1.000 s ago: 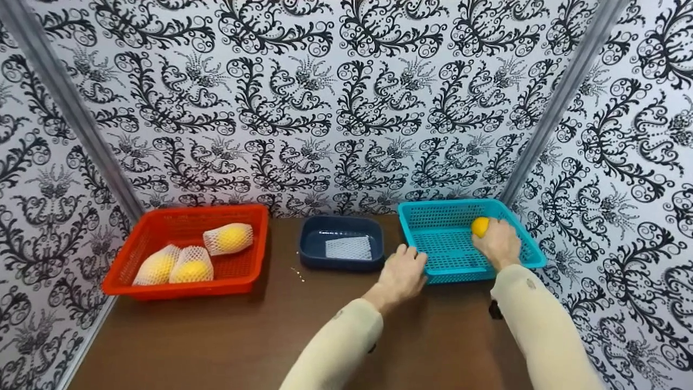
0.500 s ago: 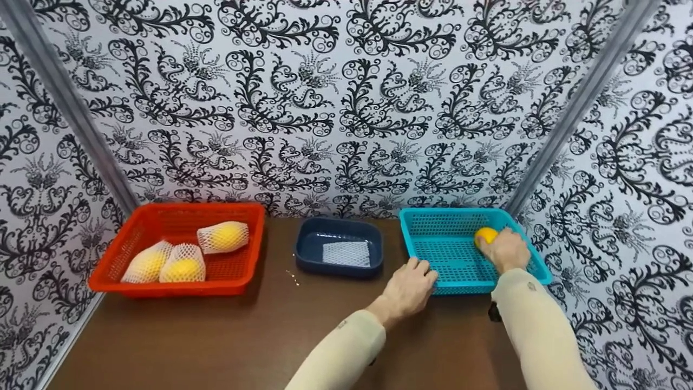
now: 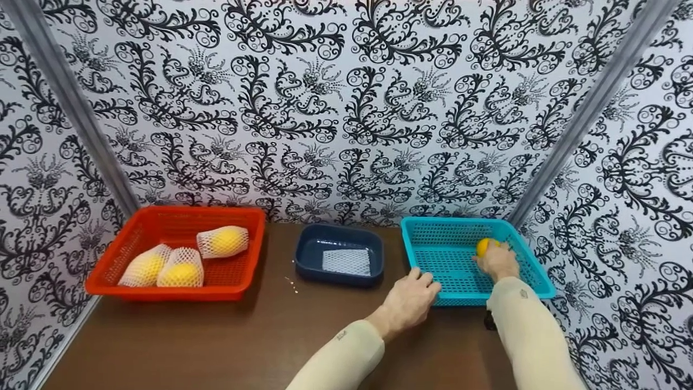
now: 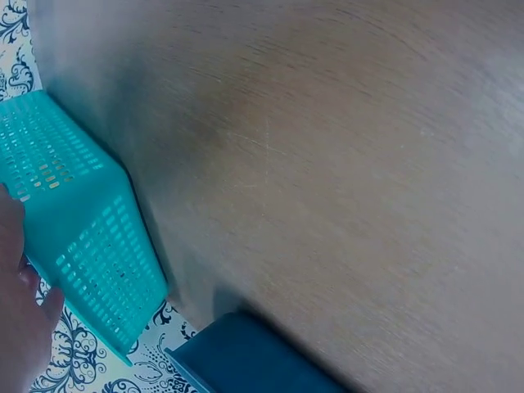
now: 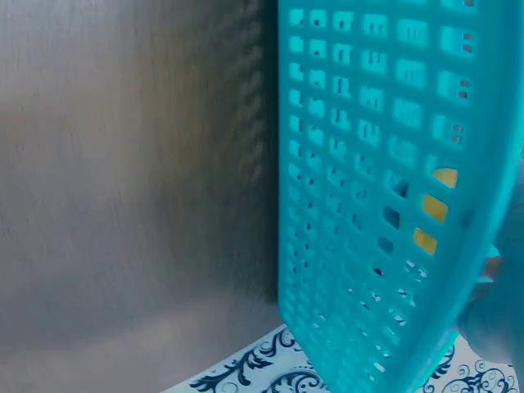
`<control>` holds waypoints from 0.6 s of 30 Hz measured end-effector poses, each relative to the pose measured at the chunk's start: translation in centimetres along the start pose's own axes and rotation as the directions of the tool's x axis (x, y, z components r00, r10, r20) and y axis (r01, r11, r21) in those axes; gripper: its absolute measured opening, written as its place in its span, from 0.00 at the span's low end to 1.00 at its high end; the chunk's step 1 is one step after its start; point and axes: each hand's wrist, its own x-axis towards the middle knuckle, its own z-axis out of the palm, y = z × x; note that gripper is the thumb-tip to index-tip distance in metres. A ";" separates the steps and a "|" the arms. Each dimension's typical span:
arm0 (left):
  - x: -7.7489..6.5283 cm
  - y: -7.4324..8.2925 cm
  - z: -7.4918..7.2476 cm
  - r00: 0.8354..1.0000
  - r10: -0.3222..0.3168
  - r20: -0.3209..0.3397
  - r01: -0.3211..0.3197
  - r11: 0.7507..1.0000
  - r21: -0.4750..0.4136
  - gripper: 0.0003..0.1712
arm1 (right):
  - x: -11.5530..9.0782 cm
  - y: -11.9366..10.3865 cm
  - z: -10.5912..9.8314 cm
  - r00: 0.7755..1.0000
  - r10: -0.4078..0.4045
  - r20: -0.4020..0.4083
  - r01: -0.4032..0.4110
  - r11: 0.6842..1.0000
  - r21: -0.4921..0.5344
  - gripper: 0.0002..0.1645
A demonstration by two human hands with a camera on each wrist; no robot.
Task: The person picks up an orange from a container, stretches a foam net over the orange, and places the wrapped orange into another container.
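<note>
My right hand reaches into the turquoise basket and holds a round yellow fruit near its right end. The fingers cover the fruit's near side. In the right wrist view, bits of yellow fruit show through the basket's holes, while the hand is mostly cut off. My left hand grips the basket's near left corner. In the left wrist view, fingers and thumb of the left hand are at the rim, partly out of frame.
A navy tray in the middle holds a white foam net sleeve. On the left, a red basket holds yellow fruits in white nets. Small white crumbs lie on the brown table. Patterned walls stand behind and at both sides.
The head view has shifted slightly, so the baskets and tray appear lower. My right hand has moved a little left against the fruit; my left hand stays at the basket corner.
</note>
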 end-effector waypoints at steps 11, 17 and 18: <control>0.1 0.1 0.5 0.996 0.022 -0.082 -0.021 1.000 0.018 0.05 | 0.7 0.9 0.6 0.989 -0.114 -0.096 0.117 0.993 0.020 0.34; -0.1 -0.2 0.7 0.996 0.031 -0.084 -0.027 0.998 0.051 0.06 | 1.3 -0.1 0.7 0.985 -0.117 -0.126 0.128 0.989 0.078 0.35; 0.0 -0.3 0.6 0.996 0.030 -0.084 -0.026 0.998 0.052 0.06 | 1.3 -0.3 0.5 0.987 -0.106 -0.123 0.118 0.989 0.089 0.36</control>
